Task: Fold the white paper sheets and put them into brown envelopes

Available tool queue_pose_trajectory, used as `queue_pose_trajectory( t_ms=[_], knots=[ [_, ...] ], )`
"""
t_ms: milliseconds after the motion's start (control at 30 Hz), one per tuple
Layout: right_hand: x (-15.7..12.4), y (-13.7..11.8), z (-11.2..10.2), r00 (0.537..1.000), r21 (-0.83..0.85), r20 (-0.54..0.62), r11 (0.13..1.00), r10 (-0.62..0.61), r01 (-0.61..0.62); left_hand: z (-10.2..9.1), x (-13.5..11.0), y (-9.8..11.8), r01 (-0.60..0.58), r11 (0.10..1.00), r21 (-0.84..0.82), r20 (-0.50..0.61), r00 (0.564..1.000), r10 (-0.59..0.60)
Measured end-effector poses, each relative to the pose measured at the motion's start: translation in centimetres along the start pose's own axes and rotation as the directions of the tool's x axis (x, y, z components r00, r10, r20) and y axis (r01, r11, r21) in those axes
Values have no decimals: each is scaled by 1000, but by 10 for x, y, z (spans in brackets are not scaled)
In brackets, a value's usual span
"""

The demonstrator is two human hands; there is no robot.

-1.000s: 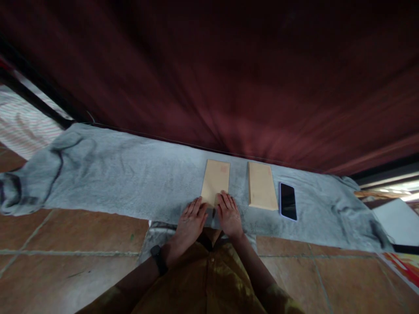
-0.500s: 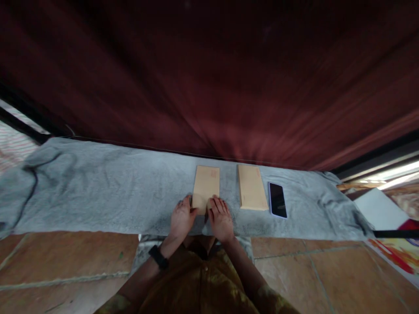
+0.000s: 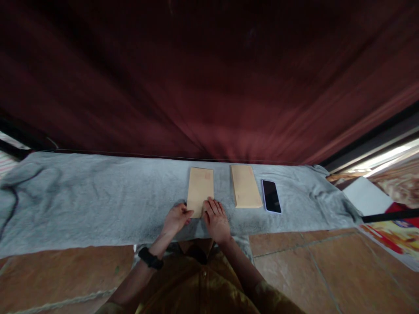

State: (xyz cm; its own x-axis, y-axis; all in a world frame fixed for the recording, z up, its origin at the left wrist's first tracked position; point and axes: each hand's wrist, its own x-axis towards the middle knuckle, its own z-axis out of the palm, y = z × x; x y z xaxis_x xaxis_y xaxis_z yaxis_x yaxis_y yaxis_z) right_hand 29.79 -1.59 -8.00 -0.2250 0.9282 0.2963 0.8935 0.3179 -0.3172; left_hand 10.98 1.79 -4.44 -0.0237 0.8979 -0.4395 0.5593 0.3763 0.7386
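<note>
A tan paper envelope (image 3: 200, 187) lies flat on the grey cloth, its short side toward me. My left hand (image 3: 176, 217) pinches its lower left corner between thumb and fingers. On its lower right edge rests my right hand (image 3: 217, 220), palm down with the fingers stretched out. To the right is a thicker stack of similar tan envelopes (image 3: 246, 186), touched by neither hand. A dark-screened phone (image 3: 271, 196) in a pale purple case lies beside that stack.
Grey cloth (image 3: 108, 200) covers the long narrow surface in front of me. Behind it hangs a dark red curtain (image 3: 209, 100). At the right end are a white sheet (image 3: 367, 195) and a colourful printed box or sheet (image 3: 393, 237). Brown tiles (image 3: 294, 257) form the floor.
My left hand has closed into a pinch on the envelope's lower left corner. The right hand stays on the right edge. The whole view has shifted slightly.
</note>
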Motion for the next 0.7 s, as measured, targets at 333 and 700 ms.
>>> queue_pose_trajectory(
  t_ms=[333,700],
  knots=[
    [-2,2,4,999,33,-33,999,-4,5,3,11,-6,56,981,-183,50,998,-48],
    [1,-3,-1,999,41,-51,999,0,3,3,9,-2,66,983,-172,47,997,-59]
  ],
)
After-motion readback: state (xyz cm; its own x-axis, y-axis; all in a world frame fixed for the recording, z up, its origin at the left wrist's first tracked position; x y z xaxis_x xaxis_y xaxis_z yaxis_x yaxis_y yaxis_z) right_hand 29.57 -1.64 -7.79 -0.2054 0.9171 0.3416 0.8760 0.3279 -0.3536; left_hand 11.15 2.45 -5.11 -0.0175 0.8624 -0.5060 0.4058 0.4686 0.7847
